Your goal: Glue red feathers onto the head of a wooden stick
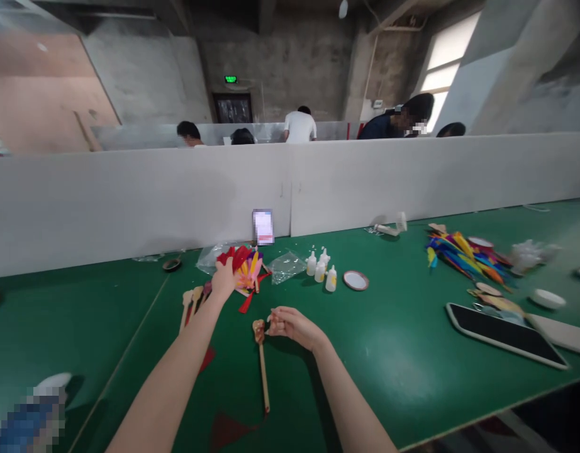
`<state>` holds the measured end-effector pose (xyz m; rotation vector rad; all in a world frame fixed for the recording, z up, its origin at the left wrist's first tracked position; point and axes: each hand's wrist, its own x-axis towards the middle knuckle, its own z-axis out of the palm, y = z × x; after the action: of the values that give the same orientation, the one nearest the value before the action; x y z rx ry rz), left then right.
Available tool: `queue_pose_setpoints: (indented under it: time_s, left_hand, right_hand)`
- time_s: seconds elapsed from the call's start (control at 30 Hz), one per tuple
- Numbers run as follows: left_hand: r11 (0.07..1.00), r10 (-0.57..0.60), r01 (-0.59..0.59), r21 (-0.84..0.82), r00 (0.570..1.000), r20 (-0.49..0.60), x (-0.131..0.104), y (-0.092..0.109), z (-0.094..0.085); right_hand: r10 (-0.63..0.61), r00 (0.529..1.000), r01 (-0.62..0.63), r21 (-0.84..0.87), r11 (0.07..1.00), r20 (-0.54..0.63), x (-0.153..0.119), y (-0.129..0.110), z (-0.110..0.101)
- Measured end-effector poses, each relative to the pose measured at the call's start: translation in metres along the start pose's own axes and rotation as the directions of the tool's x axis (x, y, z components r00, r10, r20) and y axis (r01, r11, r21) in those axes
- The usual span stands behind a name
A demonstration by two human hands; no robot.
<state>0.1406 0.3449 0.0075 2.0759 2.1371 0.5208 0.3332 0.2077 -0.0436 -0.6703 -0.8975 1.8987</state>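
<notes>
My left hand (223,280) reaches into a pile of feathers (248,270) in red, pink, yellow and purple. Its fingers look closed on a red feather (240,257), though the tips are partly hidden. My right hand (292,326) hovers over the green table, fingers curled together; anything small between them is too fine to make out. Just left of it lies a wooden stick (264,377) with a shaped head (258,330) that bears reddish-brown patches. More wooden sticks (192,302) with shaped heads lie beside my left forearm.
Several white squeeze bottles (331,279) stand near a round lid (355,280). A phone (263,226) leans on the white partition (129,201). Black tape (172,265) lies left. At right are coloured feathers (464,255), a small fan (398,223) and a dark tablet-like board (504,333). People sit beyond.
</notes>
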Motion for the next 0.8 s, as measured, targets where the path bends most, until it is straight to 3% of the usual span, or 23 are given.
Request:
queue_pose_setpoints:
  time_s: [0.2, 0.37, 0.47, 0.57, 0.7, 0.8]
  left_hand:
    - [0.985, -0.057, 0.028, -0.172, 0.984, -0.169, 0.004, -0.013, -0.031]
    - [0.903, -0.141, 0.044, -0.427, 0.970, -0.199, -0.004, -0.031, -0.053]
    - [0.831, -0.189, 0.051, -0.554, 0.962, -0.195, -0.021, -0.038, -0.057]
    - [0.736, -0.229, 0.028, -0.676, 0.950, -0.211, -0.049, -0.040, -0.058]
    - [0.373, -0.291, -0.043, -0.927, 0.943, -0.161, -0.107, -0.048, -0.057]
    - [0.304, -0.356, -0.006, -0.953, 0.927, -0.119, -0.156, -0.065, -0.050]
  right_hand:
    - [-0.014, 1.000, 0.011, -0.137, 0.991, -0.020, -0.004, 0.001, 0.001]
    - [-0.119, 0.981, 0.037, -0.445, 0.895, -0.156, 0.005, 0.007, 0.013]
    - [-0.265, 0.928, 0.016, -0.684, 0.730, -0.261, 0.030, 0.012, 0.030]
    - [-0.383, 0.882, -0.051, -0.866, 0.498, -0.273, 0.063, 0.015, 0.049]
    - [-0.429, 0.873, -0.155, -0.965, 0.211, -0.234, 0.095, 0.015, 0.065]
    - [-0.420, 0.882, -0.210, -0.976, 0.058, -0.214, 0.102, 0.018, 0.067]
